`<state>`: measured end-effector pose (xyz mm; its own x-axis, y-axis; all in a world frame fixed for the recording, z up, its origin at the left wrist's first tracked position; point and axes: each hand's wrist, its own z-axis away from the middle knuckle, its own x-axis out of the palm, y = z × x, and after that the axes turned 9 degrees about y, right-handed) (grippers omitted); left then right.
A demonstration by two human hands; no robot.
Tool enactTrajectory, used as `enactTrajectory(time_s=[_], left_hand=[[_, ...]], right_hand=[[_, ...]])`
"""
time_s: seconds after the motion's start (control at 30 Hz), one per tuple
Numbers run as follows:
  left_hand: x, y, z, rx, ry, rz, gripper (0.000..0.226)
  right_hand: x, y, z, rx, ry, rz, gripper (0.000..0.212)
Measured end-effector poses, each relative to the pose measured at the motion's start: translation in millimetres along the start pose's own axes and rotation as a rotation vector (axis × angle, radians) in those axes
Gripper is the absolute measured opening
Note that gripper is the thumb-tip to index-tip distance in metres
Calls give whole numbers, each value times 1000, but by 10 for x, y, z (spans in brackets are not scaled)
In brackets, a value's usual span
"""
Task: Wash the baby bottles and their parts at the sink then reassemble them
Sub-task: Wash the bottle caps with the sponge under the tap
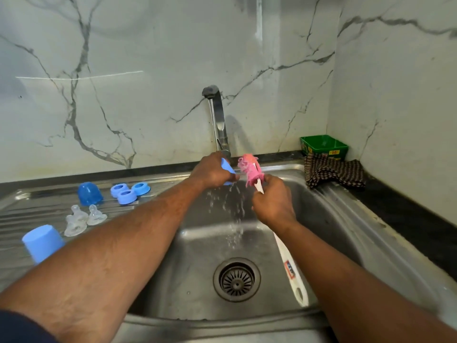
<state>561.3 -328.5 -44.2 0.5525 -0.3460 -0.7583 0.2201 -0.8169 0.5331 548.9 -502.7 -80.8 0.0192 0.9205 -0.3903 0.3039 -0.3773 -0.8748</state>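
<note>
Under the running tap (218, 120), my left hand (210, 170) grips a light blue bottle cap (228, 168); water falls from it into the steel sink (329, 214). Just to its right, my right hand (273, 203) holds a white-handled bottle brush (289, 263) near its pink sponge head (248, 170). On the drainboard at left lie three blue collar rings (129, 190), a dark blue dome cap (89, 193), two or three clear teats (82, 219) and a light blue cap (42, 242).
A green plastic tub (324, 146) stands in the back right corner, with a brown checked cloth (333, 173) in front of it on the sink's rim. The drain strainer (237, 279) sits in the basin floor. Marble walls close the back and right.
</note>
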Motion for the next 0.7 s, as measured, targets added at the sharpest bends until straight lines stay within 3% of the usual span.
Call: enactTrajectory(time_s=[0.13, 0.27, 0.4, 0.53, 0.7], left_hand=[[-19, 82, 20, 96, -50, -88, 84], [-38, 60, 8, 18, 12, 46, 82], [-64, -47, -67, 25, -36, -55, 96], [-63, -103, -143, 82, -62, -294, 88], [-59, -126, -238, 123, -76, -421, 85]], right_hand=[[24, 9, 9, -1, 0, -1, 26], [37, 13, 8, -23, 20, 7, 30], [25, 38, -8, -31, 30, 18, 32], [4, 78, -10, -63, 33, 28, 31], [19, 91, -7, -74, 30, 11, 34]])
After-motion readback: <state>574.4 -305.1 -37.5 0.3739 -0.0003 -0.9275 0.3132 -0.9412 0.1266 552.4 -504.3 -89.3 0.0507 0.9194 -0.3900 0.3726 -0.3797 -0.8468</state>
